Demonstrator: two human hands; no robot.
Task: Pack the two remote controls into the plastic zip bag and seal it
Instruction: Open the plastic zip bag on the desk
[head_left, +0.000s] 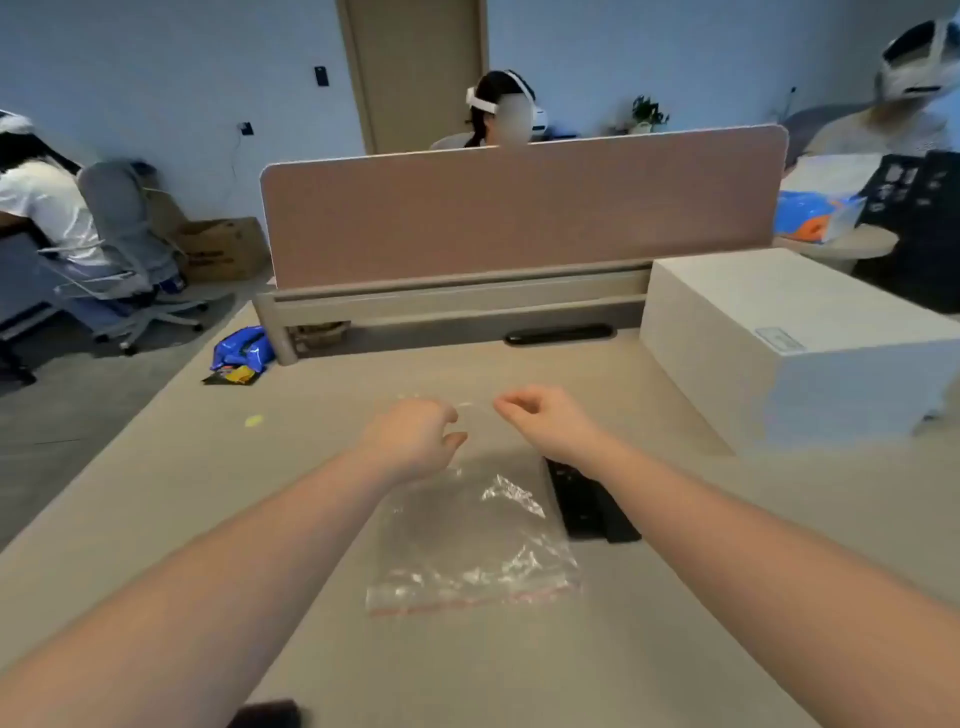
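Both hands, left (415, 439) and right (545, 421), are curled and hold nothing. The zip bag (467, 540) looks slippery and could slide away. The 2 remotes (587, 501) wait at its 3 o'clock.

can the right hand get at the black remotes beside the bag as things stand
Probably yes: the remotes lie uncovered on the desk directly under the right forearm, right of the zip bag. The right hand would only need to pull back towards the person.

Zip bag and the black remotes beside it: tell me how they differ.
The zip bag is clear, crinkled and flat with a red strip along its near edge; the remotes are opaque black and rigid. The bag spreads wide; the remotes are narrow and long. Both lie on the desk, ungripped.
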